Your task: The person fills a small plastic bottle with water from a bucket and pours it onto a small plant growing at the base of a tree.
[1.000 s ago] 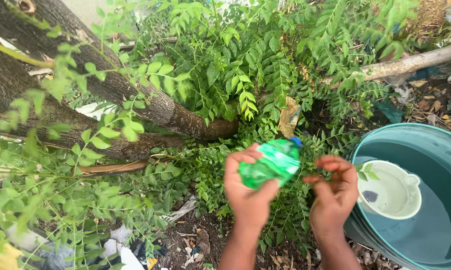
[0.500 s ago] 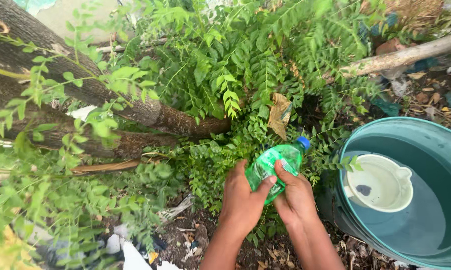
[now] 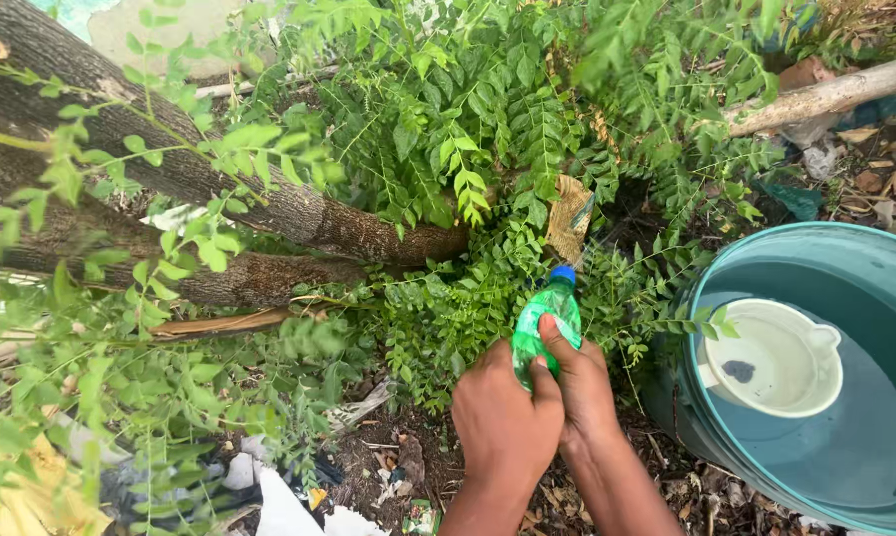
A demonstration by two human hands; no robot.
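Green bottle (image 3: 545, 328): small, clear green plastic with a blue cap (image 3: 563, 273), held in front of a leafy bush (image 3: 487, 149).
Long axis: runs up and away from the person, cap end farthest, pointing into the leaves.
Left hand (image 3: 502, 422): wrapped around the bottle's lower body, thumb pressed on it.
Right hand (image 3: 582, 382): closed on the same lower part, fingers overlapping the left; both equally near.
Bottle from grip: sticks out above the knuckles.
Blue tub (image 3: 865, 268): at right, water with a white scoop (image 3: 775, 357) floating.

Green bottle (image 3: 544, 323) in both hands' grip
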